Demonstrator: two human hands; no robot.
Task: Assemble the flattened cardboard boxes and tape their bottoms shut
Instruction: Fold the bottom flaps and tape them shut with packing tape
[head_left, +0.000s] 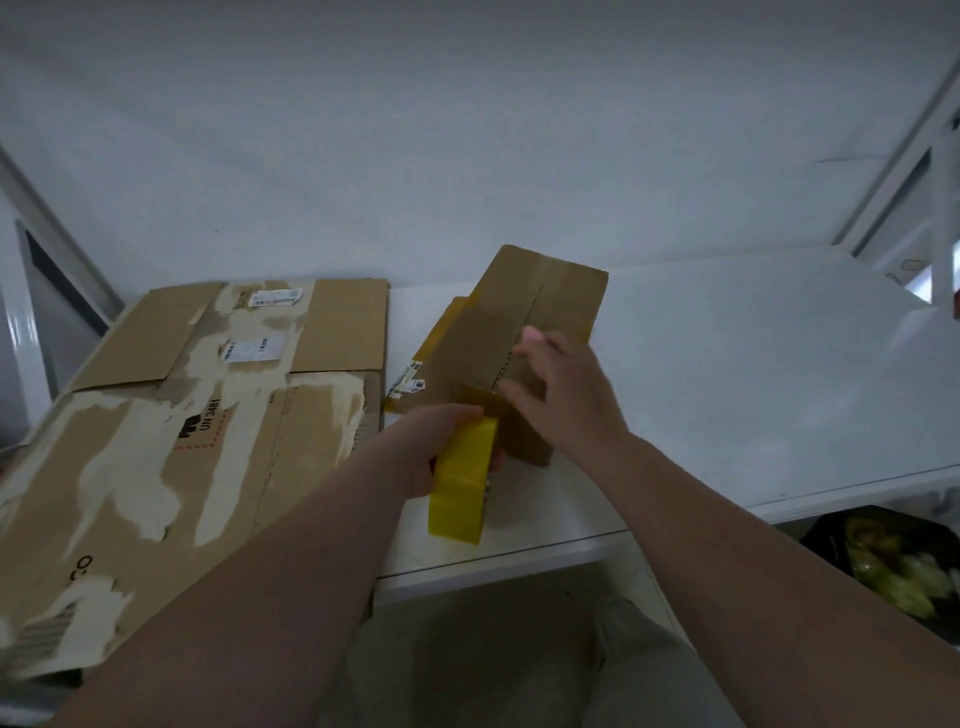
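Observation:
A small brown cardboard box (524, 317) stands assembled on the white table (753, 374), its closed flaps facing up with a strip of clear tape along the centre seam. My right hand (563, 389) rests on the near end of that seam, fingers spread and fairly straight. My left hand (436, 447) grips a yellow roll of tape (462, 480) just in front of the box's near edge. A large flattened cardboard box (171, 447) with torn patches and labels lies on the table to the left.
A second flattened sheet (291, 332) lies behind the large one. The white wall rises right behind the table. A dark bin (893, 566) with yellowish contents sits below the table's right side. My legs show under the table's front edge.

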